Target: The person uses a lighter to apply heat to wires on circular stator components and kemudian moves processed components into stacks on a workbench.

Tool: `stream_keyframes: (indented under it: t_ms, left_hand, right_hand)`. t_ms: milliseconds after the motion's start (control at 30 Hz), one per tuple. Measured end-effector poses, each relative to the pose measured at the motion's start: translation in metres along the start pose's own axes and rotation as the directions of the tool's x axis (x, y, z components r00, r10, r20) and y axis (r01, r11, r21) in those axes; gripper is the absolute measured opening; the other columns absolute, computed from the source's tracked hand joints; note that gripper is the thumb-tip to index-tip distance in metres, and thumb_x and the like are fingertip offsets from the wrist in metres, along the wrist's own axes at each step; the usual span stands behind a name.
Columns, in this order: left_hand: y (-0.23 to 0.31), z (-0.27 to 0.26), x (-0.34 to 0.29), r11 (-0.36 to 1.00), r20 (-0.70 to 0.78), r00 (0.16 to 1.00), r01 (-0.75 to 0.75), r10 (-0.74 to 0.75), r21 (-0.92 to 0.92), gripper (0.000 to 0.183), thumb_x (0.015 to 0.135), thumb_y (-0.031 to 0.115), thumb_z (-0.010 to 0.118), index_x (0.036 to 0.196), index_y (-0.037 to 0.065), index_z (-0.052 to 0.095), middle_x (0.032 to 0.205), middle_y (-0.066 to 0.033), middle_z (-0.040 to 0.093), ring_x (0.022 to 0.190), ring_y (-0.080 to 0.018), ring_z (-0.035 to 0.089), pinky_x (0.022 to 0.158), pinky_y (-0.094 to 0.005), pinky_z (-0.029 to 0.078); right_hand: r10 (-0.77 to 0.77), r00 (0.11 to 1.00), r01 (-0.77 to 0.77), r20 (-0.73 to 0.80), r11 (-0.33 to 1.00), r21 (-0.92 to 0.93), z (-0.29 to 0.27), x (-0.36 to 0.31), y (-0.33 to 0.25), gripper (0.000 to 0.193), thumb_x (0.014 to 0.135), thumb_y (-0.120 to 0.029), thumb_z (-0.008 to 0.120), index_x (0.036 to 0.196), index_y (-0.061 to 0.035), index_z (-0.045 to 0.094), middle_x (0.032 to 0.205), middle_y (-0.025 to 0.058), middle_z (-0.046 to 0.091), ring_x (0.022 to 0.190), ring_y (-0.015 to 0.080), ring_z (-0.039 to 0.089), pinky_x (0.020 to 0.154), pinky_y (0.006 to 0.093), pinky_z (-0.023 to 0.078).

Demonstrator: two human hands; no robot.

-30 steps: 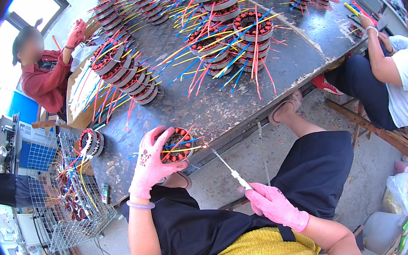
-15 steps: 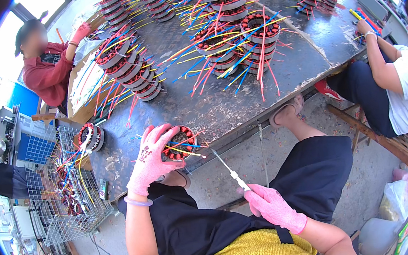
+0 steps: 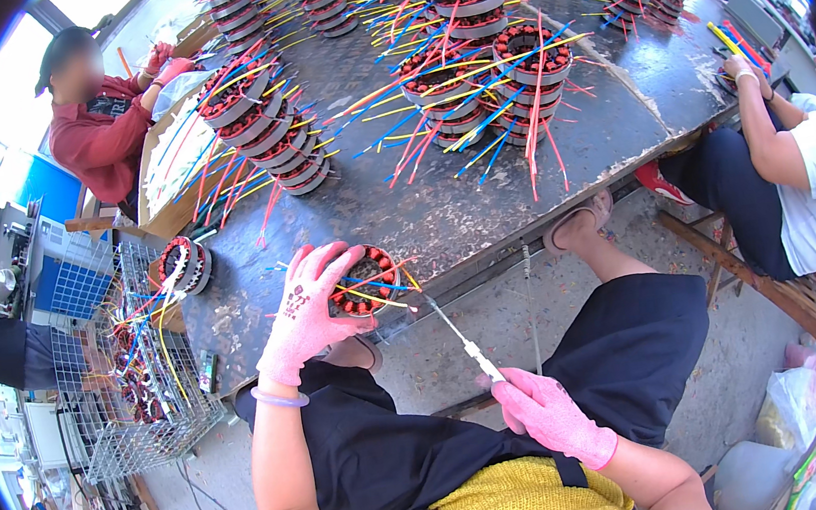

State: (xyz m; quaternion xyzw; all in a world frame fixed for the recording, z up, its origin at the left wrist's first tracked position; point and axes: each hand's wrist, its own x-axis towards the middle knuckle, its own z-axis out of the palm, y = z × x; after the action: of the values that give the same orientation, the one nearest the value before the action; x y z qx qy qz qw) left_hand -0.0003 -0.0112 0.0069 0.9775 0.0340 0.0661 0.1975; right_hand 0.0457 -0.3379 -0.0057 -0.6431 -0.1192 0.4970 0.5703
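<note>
Pink-gloved, held one wire ring (image 3: pixel 367 285) in left hand (image 3: pixel 309 305), between thumb and fingers, and one white-handled tool (image 3: pixel 479 357) in right hand (image 3: pixel 544 409).

Left hand (image 3: pixel 306 315) (gloved): pink, dark print on the back. Wristband (image 3: pixel 279 398): lilac. Right hand (image 3: pixel 550 414) (also gloved): plain pink. Tool (image 3: pixel 481 359): white grip, grey shaft. Wound ring (image 3: pixel 368 283): red inner segments, grey rim. Its leads (image 3: pixel 413 279): red, blue, yellow. Ring stack (image 3: pixel 274 141): alternating grey and red bands. Tabletop (image 3: pixel 391 191): dark grey, mottled with pale scuffs. Knit top (image 3: pixel 517 504): mustard yellow. Trousers (image 3: pixel 618 332): near-black.
</note>
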Motion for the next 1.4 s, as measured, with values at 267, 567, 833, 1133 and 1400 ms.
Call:
stream_keyframes:
  t_ms: [267, 567, 833, 1133, 1400]
  left_hand:
    - [-0.0008, 0.0004, 0.0013, 1.0, -0.004, 1.0, -0.018, 0.018, 0.007, 0.089, 0.059, 0.032, 0.089, 0.139, 0.015, 0.053, 0.138, -0.0129, 0.052, 0.132, -0.0341, 0.045, 0.119, -0.0508, 0.024]
    - [0.0004, 0.0007, 0.0004, 1.0, -0.016, 1.0, -0.005, 0.005, 0.017, 0.09, 0.057, 0.033, 0.09, 0.138, 0.015, 0.054, 0.136, -0.0125, 0.053, 0.131, -0.0345, 0.046, 0.119, -0.0507, 0.025]
    - [0.0, 0.0017, 0.0002, 1.0, -0.019, 1.0, -0.004, 0.004, 0.015, 0.09, 0.057, 0.032, 0.09, 0.138, 0.015, 0.055, 0.136, -0.0122, 0.053, 0.131, -0.0346, 0.046, 0.118, -0.0505, 0.026]
    - [-0.0001, 0.0013, -0.0001, 1.0, -0.022, 1.0, 0.005, -0.005, 0.015, 0.09, 0.056, 0.032, 0.09, 0.137, 0.016, 0.055, 0.136, -0.0121, 0.053, 0.131, -0.0353, 0.046, 0.118, -0.05, 0.026]
    - [-0.0003, 0.0017, 0.0009, 1.0, -0.019, 1.0, 0.007, -0.007, 0.011, 0.089, 0.056, 0.031, 0.09, 0.137, 0.015, 0.056, 0.136, -0.012, 0.054, 0.131, -0.0361, 0.045, 0.118, -0.0494, 0.027]
  right_hand:
    - [0.004, 1.0, -0.004, -0.003, 0.999, 0.037, 0.0004, 0.0, 0.0036, 0.034, 0.103, -0.024, 0.048, 0.124, 0.0002, 0.06, 0.066, 0.0004, 0.052, 0.058, 0.0069, 0.048, 0.056, 0.026, 0.041]
    - [-0.004, 1.0, 0.004, -0.006, 1.0, -0.008, -0.002, -0.0001, 0.0022, 0.034, 0.103, -0.023, 0.049, 0.125, 0.0007, 0.06, 0.067, 0.0029, 0.053, 0.058, 0.0085, 0.051, 0.057, 0.0274, 0.043]
    - [0.002, 1.0, -0.002, -0.003, 1.0, -0.017, -0.0012, -0.0006, -0.0036, 0.034, 0.103, -0.024, 0.049, 0.125, 0.0005, 0.06, 0.068, 0.0031, 0.053, 0.058, 0.0088, 0.051, 0.056, 0.0276, 0.043]
    - [-0.004, 1.0, 0.004, -0.012, 0.999, -0.039, -0.0031, -0.0011, -0.0012, 0.035, 0.103, -0.024, 0.049, 0.125, 0.0007, 0.059, 0.067, 0.0033, 0.052, 0.058, 0.0089, 0.051, 0.056, 0.0275, 0.043]
    - [0.031, 1.0, -0.031, 0.003, 0.999, 0.043, -0.002, 0.0, 0.0009, 0.035, 0.103, -0.026, 0.049, 0.126, 0.0, 0.059, 0.07, 0.0012, 0.053, 0.058, 0.0074, 0.05, 0.054, 0.0263, 0.042]
